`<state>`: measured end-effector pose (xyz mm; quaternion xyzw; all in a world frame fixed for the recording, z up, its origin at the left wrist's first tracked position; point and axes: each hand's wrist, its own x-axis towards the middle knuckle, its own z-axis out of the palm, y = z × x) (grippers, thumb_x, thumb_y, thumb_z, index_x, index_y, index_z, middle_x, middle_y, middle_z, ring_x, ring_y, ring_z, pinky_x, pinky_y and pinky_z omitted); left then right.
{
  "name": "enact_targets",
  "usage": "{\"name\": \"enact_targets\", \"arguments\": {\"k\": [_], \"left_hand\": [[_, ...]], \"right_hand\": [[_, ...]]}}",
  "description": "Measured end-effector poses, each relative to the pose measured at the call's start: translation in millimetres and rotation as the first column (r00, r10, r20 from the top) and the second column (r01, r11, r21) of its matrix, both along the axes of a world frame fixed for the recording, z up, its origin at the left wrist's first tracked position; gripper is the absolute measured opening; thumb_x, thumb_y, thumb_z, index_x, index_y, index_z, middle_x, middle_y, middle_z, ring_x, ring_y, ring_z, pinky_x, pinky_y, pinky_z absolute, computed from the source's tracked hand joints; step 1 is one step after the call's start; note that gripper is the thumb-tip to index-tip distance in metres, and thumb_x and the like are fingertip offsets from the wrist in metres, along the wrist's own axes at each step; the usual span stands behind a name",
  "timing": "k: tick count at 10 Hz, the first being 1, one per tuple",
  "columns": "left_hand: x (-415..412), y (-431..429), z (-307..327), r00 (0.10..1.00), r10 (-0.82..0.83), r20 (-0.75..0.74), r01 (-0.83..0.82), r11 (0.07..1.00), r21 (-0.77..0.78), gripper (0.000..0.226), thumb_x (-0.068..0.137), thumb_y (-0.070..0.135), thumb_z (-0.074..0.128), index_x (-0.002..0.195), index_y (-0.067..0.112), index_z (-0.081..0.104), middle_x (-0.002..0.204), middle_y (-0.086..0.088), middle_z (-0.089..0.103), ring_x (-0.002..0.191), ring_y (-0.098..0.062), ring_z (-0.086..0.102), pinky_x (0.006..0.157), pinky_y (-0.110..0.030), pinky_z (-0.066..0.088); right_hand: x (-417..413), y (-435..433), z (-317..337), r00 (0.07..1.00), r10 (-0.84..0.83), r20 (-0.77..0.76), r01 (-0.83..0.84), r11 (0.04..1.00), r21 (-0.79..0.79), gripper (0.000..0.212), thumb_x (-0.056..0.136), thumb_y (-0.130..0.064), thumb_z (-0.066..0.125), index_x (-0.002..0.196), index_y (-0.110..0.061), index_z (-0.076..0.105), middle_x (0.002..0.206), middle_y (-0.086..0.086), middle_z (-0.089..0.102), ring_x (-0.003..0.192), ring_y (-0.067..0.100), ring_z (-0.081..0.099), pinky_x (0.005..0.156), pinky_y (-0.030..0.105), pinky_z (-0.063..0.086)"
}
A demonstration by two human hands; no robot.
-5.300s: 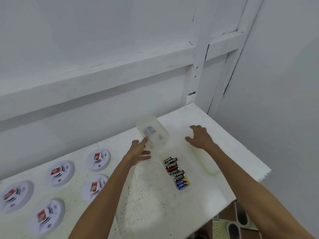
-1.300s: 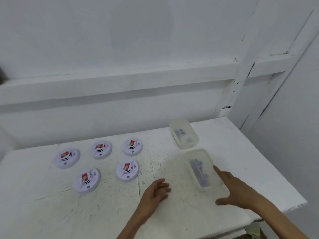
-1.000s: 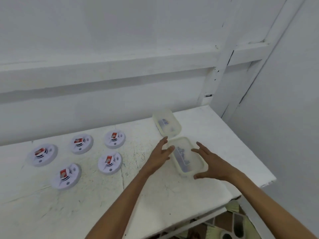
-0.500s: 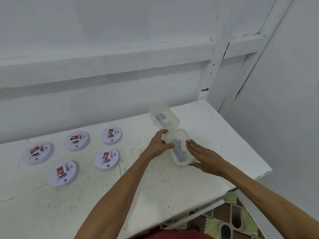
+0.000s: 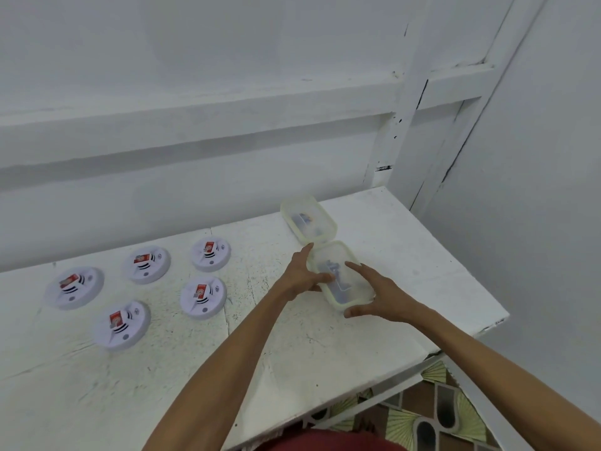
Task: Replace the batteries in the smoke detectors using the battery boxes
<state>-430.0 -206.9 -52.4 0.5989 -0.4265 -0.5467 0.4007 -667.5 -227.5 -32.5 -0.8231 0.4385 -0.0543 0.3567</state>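
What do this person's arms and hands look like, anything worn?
The left forearm and right forearm are bare, no sleeves in view. The left hand and right hand wear no gloves; no watch or rings show. A red garment shows at the bottom edge.

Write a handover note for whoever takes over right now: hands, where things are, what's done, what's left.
Left hand: grips the left edge of the near translucent rectangular plastic battery box, closed, dark batteries inside.
Right hand: fingers flat on top of that box, thumb at its near end.
Far translucent plastic battery box: closed, right behind it, untouched.
Five round white smoke detectors: on the white table, left of the hands, red-marked faces up.
Done: no swap can be confirmed.
Left: open a box, work through the detectors.
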Motion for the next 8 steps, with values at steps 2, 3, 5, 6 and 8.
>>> {"name": "enact_targets", "arguments": {"k": [2,3,5,6,8], "left_hand": [[4.9,-5.4,-1.9,1.0,-0.022,-0.011,0.023,0.998,0.065,0.098,0.076,0.007,0.092,0.155,0.018,0.035,0.144,-0.007,0.049,0.12,-0.026,0.061,0.066,-0.035,0.065],[7.9,-6.5,2.0,0.998,-0.065,0.002,0.065,0.994,0.088,0.092,0.078,0.006,0.09,0.151,0.019,0.036,0.136,-0.004,0.052,0.109,-0.02,0.062,0.063,-0.032,0.063],[6.9,-11.2,10.9,0.995,-0.103,-0.011,0.104,0.985,0.141,0.088,0.081,0.007,0.088,0.148,0.023,0.035,0.137,-0.006,0.05,0.117,-0.029,0.061,0.063,-0.031,0.063],[4.3,-3.1,7.0,0.993,-0.063,-0.103,0.079,0.985,0.156,0.1,0.083,0.01,0.087,0.159,0.028,0.024,0.145,-0.008,0.048,0.121,-0.033,0.062,0.066,-0.033,0.064],[-2.2,7.6,-5.5,0.981,-0.032,-0.191,0.048,0.996,0.081,0.107,0.087,0.017,0.085,0.164,0.035,0.012,0.149,-0.003,0.048,0.115,-0.029,0.07,0.076,-0.04,0.065]], "right_hand": [[8.2,0.2,3.2,0.998,-0.063,0.005,0.063,0.998,-0.005,0.117,0.052,-0.059,0.092,0.15,-0.044,0.031,0.154,-0.01,0.04,0.135,0.014,0.042,0.106,0.032,0.04],[8.9,6.0,0.2,0.997,-0.07,-0.032,0.068,0.995,-0.069,0.118,0.051,-0.063,0.09,0.151,-0.044,0.029,0.149,-0.006,0.044,0.13,0.018,0.047,0.102,0.033,0.043],[2.7,6.9,-7.2,0.99,-0.035,-0.136,0.018,0.992,-0.122,0.119,0.054,-0.087,0.068,0.154,-0.048,0.018,0.141,-0.004,0.048,0.114,0.019,0.052,0.092,0.03,0.046],[2.2,3.6,0.0,0.99,-0.007,-0.143,-0.007,0.995,-0.098,0.116,0.056,-0.085,0.072,0.151,-0.052,0.014,0.144,-0.007,0.043,0.117,0.016,0.05,0.093,0.029,0.046],[1.4,-3.3,8.0,0.997,0.037,-0.06,-0.036,0.999,0.019,0.119,0.054,-0.071,0.085,0.148,-0.054,0.014,0.152,-0.011,0.035,0.128,0.014,0.045,0.096,0.028,0.043]]}}
